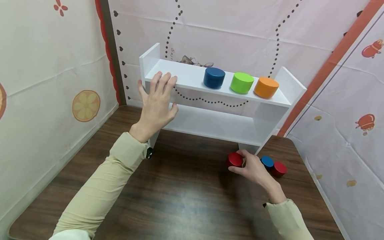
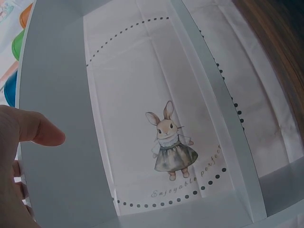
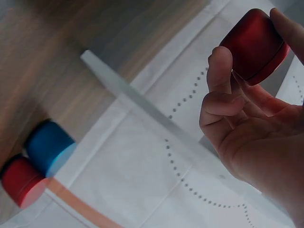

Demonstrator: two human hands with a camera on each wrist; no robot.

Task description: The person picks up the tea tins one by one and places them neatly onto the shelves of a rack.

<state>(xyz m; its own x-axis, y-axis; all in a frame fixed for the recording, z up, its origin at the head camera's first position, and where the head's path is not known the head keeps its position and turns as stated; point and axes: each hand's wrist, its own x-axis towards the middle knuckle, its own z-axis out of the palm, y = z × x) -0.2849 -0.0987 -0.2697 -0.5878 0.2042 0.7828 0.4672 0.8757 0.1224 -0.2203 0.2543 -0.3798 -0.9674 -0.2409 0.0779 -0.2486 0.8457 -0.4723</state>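
Between thumb and fingers my right hand pinches a red round tin, low in front of the shelf's right leg. The right wrist view shows the same red tin clasped at its sides. My left hand rests on the left front of the white shelf's top board, fingers spread. In the left wrist view its thumb lies near the board's underside. A dark blue tin, a green tin and an orange tin stand along the top board's right half.
On the dark wooden table, right of the shelf, a blue tin and another red tin stand side by side. The shelf has a lower board and raised end panels. Printed cloth walls enclose the table.
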